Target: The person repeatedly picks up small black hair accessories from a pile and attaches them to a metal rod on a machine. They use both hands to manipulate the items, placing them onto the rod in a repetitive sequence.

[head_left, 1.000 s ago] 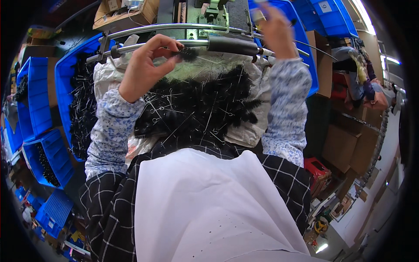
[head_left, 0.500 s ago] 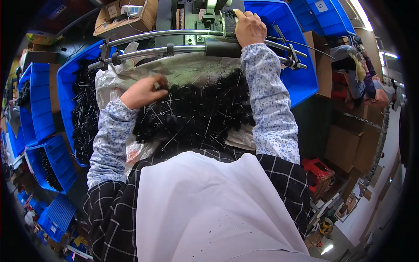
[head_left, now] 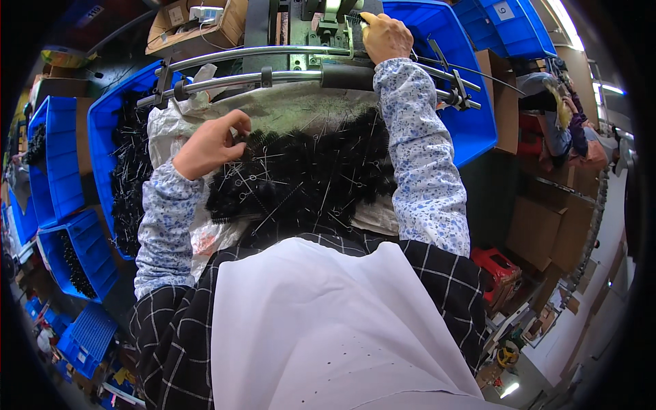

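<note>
A heap of black-bristled wire brushes (head_left: 301, 178), many with ring-shaped wire ends, lies on pale sheeting over my lap. At the heap's upper left edge is my left hand (head_left: 210, 145), thumb and forefinger apart, with nothing visible between them. My right hand (head_left: 386, 37) reaches past the metal rails to the machine (head_left: 331, 31). Its fingers are closed on a wire brush (head_left: 355, 18), whose dark bristles show beside the machine's jaw; the rest is hidden by the hand.
Two curved metal rails (head_left: 239, 76) cross in front of the machine. A blue bin of brushes (head_left: 102, 147) stands on the left, another blue bin (head_left: 471, 126) on the right. A cardboard box (head_left: 164, 44) sits at the back left. At far right another person (head_left: 564, 116) is partly visible.
My left hand has shifted left and slightly down, its thumb and forefinger now plainly apart. The right hand has moved slightly left and stays at the machine with the brush.
</note>
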{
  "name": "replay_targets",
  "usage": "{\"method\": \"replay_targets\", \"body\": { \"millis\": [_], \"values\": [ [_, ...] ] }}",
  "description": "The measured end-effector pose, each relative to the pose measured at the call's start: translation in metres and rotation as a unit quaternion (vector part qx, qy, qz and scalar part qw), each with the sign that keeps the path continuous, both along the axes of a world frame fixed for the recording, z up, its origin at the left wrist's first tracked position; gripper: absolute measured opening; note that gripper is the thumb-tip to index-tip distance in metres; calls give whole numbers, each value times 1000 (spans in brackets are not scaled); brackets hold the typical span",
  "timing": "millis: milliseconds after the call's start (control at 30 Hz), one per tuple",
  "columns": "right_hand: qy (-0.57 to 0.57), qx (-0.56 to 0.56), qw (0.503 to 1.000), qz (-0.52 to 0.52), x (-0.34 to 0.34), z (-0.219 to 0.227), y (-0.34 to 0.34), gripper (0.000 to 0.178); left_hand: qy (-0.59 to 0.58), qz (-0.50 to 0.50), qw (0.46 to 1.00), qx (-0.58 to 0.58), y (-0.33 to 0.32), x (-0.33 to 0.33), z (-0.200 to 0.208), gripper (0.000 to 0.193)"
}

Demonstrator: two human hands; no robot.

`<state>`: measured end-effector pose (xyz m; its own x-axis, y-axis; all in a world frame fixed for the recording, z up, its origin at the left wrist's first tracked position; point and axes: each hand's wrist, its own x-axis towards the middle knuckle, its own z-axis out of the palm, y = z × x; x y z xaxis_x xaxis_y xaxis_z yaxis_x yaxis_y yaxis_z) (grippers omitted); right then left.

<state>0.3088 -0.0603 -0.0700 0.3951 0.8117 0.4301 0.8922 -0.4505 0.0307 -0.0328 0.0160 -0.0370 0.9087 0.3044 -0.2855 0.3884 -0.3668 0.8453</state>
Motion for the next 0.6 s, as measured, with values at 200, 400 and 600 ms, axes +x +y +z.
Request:
{"method": "replay_targets", "body": {
  "millis": [200, 400, 600],
  "values": [
    [38, -2, 999, 10, 8, -6, 2, 27, -18, 93, 995, 11, 13, -18, 17, 22],
    [-1, -41, 999, 5, 9, 6, -1, 35, -166, 144, 975, 41, 13, -10, 27, 20],
    [59, -18, 996, -56, 12, -6, -21, 41, -201, 186, 961, 28, 15, -13, 25, 21]
  ]
}}
